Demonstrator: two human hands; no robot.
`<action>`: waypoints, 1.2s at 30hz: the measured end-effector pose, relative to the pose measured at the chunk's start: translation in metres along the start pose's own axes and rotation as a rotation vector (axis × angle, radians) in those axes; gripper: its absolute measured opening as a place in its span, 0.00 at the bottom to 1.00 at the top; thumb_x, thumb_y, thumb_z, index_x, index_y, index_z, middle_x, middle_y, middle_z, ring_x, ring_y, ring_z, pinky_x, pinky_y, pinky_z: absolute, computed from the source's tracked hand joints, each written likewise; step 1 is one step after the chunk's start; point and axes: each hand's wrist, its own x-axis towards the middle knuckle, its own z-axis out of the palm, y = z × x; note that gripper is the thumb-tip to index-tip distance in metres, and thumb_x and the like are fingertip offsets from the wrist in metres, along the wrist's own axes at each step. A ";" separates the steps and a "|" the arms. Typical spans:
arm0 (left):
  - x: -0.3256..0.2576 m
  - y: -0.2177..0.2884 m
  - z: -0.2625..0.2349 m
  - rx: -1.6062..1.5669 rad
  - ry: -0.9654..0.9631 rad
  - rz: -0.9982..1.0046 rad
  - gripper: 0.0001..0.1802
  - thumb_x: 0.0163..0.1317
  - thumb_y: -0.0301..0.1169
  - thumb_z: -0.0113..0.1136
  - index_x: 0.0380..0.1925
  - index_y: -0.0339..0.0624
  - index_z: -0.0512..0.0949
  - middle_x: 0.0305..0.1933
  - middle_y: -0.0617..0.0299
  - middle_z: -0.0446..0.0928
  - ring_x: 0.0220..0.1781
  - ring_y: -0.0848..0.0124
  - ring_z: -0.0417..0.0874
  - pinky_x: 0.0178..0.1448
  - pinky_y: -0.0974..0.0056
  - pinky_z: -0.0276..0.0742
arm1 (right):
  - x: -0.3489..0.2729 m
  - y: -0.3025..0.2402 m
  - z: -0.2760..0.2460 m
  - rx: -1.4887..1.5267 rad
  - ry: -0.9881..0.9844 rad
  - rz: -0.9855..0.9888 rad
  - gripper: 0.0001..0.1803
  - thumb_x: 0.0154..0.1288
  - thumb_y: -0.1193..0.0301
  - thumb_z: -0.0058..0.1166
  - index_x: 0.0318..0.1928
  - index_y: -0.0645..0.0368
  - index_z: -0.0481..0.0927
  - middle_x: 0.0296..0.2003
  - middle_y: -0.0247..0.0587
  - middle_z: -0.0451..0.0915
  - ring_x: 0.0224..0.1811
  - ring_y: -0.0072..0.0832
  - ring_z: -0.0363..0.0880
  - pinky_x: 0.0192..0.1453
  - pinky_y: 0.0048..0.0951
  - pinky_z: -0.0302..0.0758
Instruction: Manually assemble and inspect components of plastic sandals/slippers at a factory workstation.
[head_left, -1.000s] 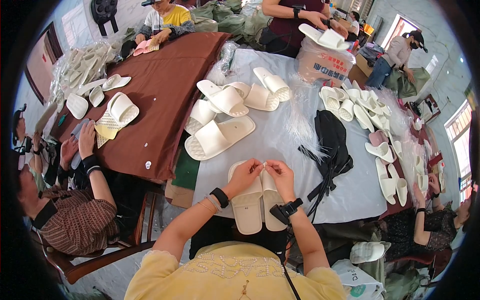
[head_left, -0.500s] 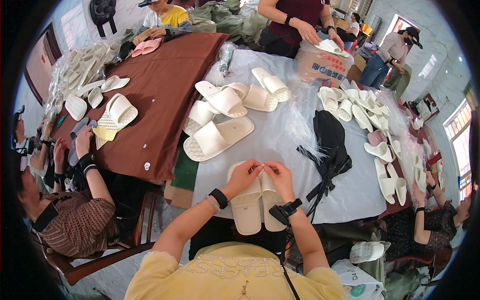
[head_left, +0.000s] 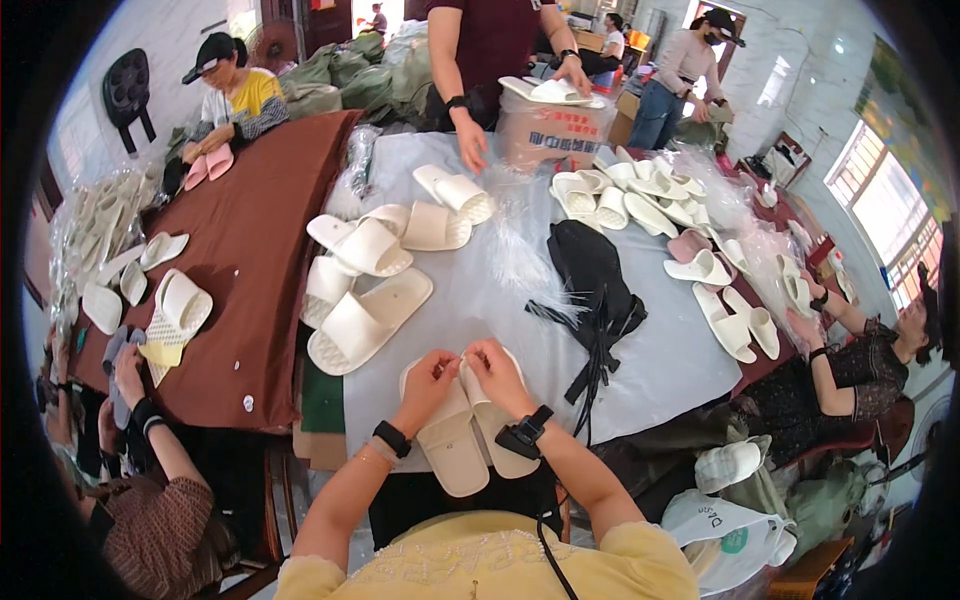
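Note:
A pair of cream slide slippers lies side by side at the table's near edge, toes away from me: a left slipper and a right slipper. My left hand is closed over the strap of the left one, fingertips pinched. Over the other strap, my right hand pinches too, its fingertips almost meeting the left's between the slippers. Whatever is in the fingertips is too small to make out. Beyond my hands, to the left, several loose cream slippers lie in a group.
Clear plastic strands and a black bag with straps lie beyond my hands on the grey-covered table. More slippers are heaped at right. A co-worker's hand reaches over the far edge beside a carton. Others work left and right.
My view has shifted, so the table sits further left and lower. Both my hands stay pinched over the slippers. The co-worker opposite has moved one hand from the carton toward the table.

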 end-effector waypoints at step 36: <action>0.002 -0.008 -0.005 -0.010 -0.002 -0.083 0.07 0.59 0.28 0.55 0.32 0.35 0.75 0.25 0.67 0.74 0.29 0.80 0.71 0.34 0.72 0.69 | 0.000 0.005 -0.002 0.100 -0.054 0.126 0.09 0.55 0.71 0.58 0.34 0.63 0.79 0.27 0.39 0.77 0.27 0.24 0.74 0.33 0.24 0.71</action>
